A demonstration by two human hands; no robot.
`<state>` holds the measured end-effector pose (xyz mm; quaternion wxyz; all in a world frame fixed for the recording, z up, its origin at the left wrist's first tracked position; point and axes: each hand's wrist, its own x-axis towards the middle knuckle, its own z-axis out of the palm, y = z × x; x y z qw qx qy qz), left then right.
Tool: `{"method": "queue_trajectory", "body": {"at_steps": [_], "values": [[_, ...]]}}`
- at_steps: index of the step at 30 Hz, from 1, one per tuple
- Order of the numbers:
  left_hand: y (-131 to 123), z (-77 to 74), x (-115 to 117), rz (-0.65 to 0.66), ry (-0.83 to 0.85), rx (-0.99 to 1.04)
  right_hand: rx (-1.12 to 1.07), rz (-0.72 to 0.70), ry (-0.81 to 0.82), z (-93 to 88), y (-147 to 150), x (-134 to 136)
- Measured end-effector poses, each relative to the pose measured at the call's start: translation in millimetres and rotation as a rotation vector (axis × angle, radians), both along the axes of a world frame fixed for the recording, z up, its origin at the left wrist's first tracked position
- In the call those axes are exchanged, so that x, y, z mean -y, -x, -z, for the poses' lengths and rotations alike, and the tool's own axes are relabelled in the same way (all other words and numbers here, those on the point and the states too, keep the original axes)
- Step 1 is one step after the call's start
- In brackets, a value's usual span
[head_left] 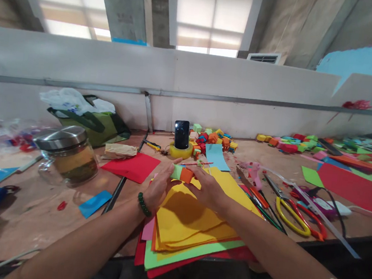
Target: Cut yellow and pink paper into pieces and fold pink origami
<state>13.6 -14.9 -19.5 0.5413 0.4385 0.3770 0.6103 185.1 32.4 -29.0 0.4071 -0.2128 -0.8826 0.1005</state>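
Note:
Between my two hands is a small folded paper block (pixel 182 174), pale green on its left and orange on its right. My left hand (pixel 161 182), with a dark green bead bracelet on the wrist, is closed on the green end. The fingers of my right hand (pixel 206 187) pinch the orange end. Both hands are above a stack of yellow paper sheets (pixel 183 222), with orange, green and red sheets under it. Just beyond the hands lies a thin red stick (pixel 199 164), partly hidden.
A phone (pixel 181 134) stands in a tape roll (pixel 180 150), near a pile of coloured paper blocks (pixel 213 138). At right lie yellow-handled scissors (pixel 293 219) and a pink glue gun (pixel 255 174). A lidded glass mug (pixel 73 158) and a green bag (pixel 96 125) stand left.

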Motion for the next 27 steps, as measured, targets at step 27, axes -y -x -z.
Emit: {"method": "queue_trajectory", "body": {"at_steps": [27], "values": [[-3, -6.0, 4, 0.050, -0.028, -0.035, 0.035, 0.004, -0.019, -10.7, -7, -1]]}}
